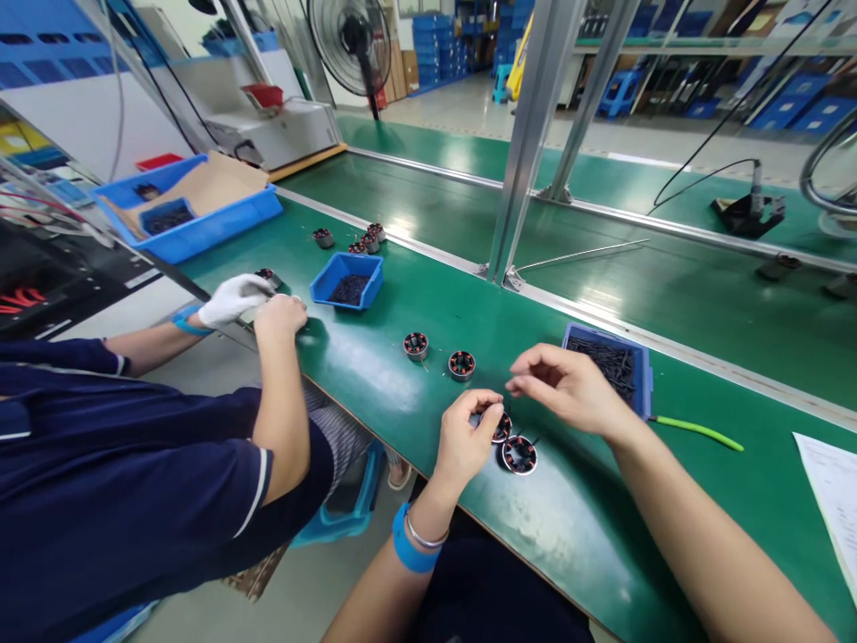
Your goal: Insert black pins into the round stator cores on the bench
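Note:
My left hand (467,439) grips a motor stator (501,428), a small round metal ring with copper coils, partly hidden by the fingers. Touching or close beside it on the green bench lies another stator (520,455). Just to the right, my right hand (569,386) hovers with thumb and fingertips brought close together; whatever they may hold is too small to make out. Behind that hand a blue bin (641,379) holds thin black tube pieces (606,362). Two more stators, one (461,364) nearer and one (416,346) farther left, rest beyond my left hand.
At the left, a co-worker's gloved hand (231,301) and bare hand (279,317) work near a stator (269,279). A small blue bin (375,284), a large blue tray (224,234), a metal post (528,143), a green-handled tool (700,432) and paper (830,505) surround the bench.

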`<state>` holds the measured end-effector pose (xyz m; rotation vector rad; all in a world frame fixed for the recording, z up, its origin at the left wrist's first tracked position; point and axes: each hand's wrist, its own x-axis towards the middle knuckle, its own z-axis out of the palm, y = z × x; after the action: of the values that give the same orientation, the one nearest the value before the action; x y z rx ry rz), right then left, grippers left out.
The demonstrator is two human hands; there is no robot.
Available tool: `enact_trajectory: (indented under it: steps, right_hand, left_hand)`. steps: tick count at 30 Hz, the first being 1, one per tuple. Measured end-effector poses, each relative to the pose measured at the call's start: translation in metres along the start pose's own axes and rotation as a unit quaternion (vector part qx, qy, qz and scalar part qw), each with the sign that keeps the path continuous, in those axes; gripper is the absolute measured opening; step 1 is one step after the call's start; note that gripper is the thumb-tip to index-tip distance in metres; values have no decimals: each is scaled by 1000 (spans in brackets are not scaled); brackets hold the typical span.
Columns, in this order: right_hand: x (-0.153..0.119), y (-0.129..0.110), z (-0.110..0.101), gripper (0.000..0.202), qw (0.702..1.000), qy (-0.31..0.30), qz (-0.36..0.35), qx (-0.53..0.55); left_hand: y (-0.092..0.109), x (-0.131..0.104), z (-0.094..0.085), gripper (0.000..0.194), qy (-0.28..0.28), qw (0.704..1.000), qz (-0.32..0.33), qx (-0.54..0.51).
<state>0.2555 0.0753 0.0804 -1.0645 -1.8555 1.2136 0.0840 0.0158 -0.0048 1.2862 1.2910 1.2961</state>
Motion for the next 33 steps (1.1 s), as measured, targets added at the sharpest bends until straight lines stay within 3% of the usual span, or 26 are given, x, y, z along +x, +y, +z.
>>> enact_trajectory:
  steps: [2, 5, 15, 22, 29, 33]
  right_hand:
    - [4, 3, 21, 14, 999, 28, -15, 34]
    - [8, 8, 35, 14, 997, 58, -10, 55]
    - [7, 15, 43, 18, 992, 44, 29, 116]
    - [7, 18, 45, 24, 988, 70, 27, 136]
    - [4, 16, 42, 19, 994, 33, 26, 100]
    - [1, 2, 32, 6, 999, -33, -1, -37]
  left_hand:
    - [2, 0, 0, 10, -1, 1000, 0, -2]
    - [4, 0, 0, 10, 1, 1000, -2, -3]
    - [4, 0, 0, 7, 1, 1000, 3, -8]
    - [7, 0, 0, 6, -2, 1000, 4, -7]
    - [7, -1, 0, 5, 1, 1000, 2, -6]
    - [8, -1, 0, 14, 5, 1000, 0, -21]
